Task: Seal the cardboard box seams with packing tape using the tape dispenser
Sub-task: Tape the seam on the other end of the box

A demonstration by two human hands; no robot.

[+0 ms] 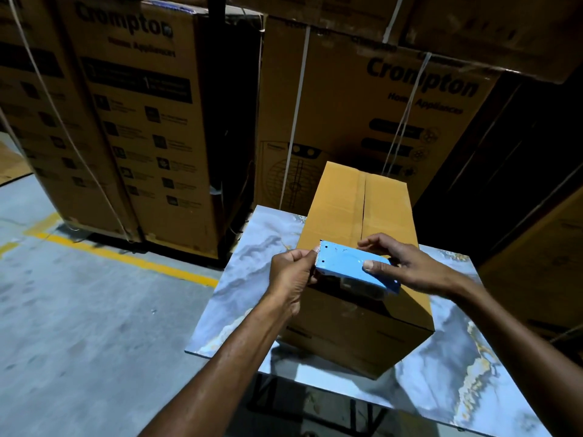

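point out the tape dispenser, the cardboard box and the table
tape dispenser [347, 268]: head view, on its blue side plate
cardboard box [340, 197]: head view, on the left top flap, beside the centre seam
table [246, 279]: head view, on bare marbled top left of the box

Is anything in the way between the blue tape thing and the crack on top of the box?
Nothing visible is. The left hand and right hand hold the tape dispenser over the near end of the cardboard box; nothing lies on its top seam.
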